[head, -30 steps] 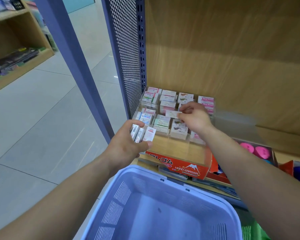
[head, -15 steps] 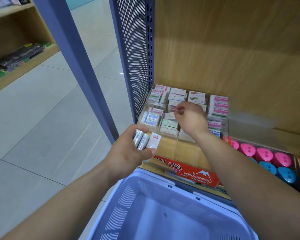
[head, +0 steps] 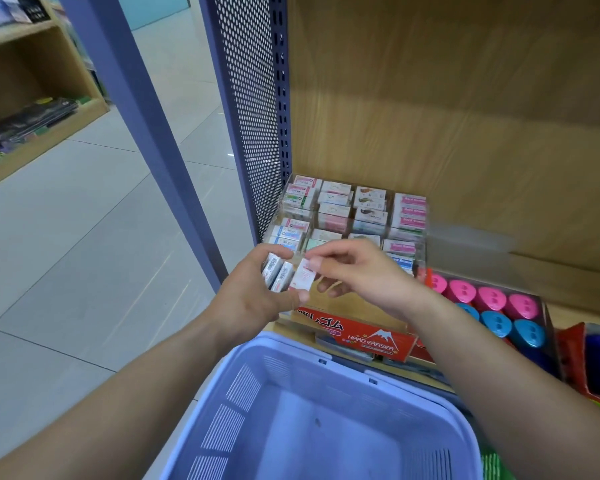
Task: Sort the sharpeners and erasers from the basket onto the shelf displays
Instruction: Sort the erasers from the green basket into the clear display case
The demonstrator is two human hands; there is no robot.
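At the far left a wooden rack (head: pixel 32 140) stands on the tiled floor (head: pixel 84 237). Right of it rise a purple post (head: pixel 146 133) and a perforated panel (head: pixel 250 116) that closes the left end of the shelf (head: pixel 586 310). The left hand (head: pixel 246 299) is in front of that end, its grip curled round a row of held erasers (head: pixel 278 275). The rightmost of these, a white-sleeved eraser (head: pixel 303 278), is also pinched between the thumb and forefinger of the right hand (head: pixel 364 271), whose grip is clamped on its top edge. Behind both hands, in the shelf's back left corner, a clear display case (head: pixel 421 237) holds stacked display erasers (head: pixel 333 209) in rows. A red box (head: pixel 371 336) sits at the shelf's front edge, and the blue basket (head: pixel 291 344) is just below it. Further right along the shelf lie pink sharpeners (head: pixel 489 299) and blue sharpeners (head: pixel 496 322), side by side in a tray.
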